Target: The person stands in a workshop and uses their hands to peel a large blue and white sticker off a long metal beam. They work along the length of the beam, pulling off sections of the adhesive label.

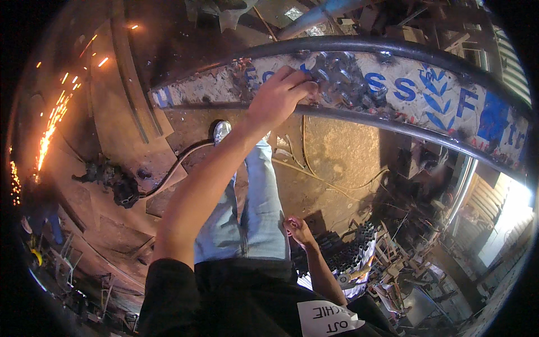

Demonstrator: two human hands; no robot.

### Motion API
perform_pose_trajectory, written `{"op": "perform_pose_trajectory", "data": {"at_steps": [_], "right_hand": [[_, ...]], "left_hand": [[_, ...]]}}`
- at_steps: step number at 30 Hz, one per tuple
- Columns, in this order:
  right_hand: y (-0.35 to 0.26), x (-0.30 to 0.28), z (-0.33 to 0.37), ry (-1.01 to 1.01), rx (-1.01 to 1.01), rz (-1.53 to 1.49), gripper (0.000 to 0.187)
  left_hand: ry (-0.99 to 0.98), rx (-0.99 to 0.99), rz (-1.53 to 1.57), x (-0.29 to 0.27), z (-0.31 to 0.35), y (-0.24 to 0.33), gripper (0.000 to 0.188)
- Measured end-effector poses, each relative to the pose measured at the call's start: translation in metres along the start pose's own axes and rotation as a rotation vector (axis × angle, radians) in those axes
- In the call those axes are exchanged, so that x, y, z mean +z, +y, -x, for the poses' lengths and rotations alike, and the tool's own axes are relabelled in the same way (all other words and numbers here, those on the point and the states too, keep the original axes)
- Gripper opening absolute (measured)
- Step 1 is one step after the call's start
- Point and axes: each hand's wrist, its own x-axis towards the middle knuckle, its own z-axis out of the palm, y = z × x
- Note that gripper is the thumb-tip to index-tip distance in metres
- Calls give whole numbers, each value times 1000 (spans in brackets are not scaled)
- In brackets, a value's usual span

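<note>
My left hand [281,96] reaches forward over a long sheet-covered bench top [404,92], its fingers curled down at the near-left edge of a heap of small dark metal pieces [348,84]. Whatever lies between those fingertips is hidden. The sheet is whitish with blue print and grimy patches. Dark round pipes [359,44] run along its far side and near side. Down beside my right thigh hangs my right hand [299,231], fingers curled in; I cannot make out anything inside them.
Bright sparks [51,126] spray at the far left, near a person [48,222] at work. A dark cable [174,168] crosses the floor by my feet, and a thin yellowish hose [331,181] lies nearby. Stacked metal tubes [359,247] and scrap [401,275] crowd my right side.
</note>
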Motion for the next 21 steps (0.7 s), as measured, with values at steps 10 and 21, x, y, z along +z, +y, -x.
{"op": "perform_pose_trajectory", "data": {"at_steps": [10,21], "right_hand": [[-1,0,0,0,25,25,15],[2,2,-3,13,52,-11,18]], "left_hand": [[-159,112,-39,-6,-5,-14,23],[-61,191,-43,-11,1,-10,19]]}}
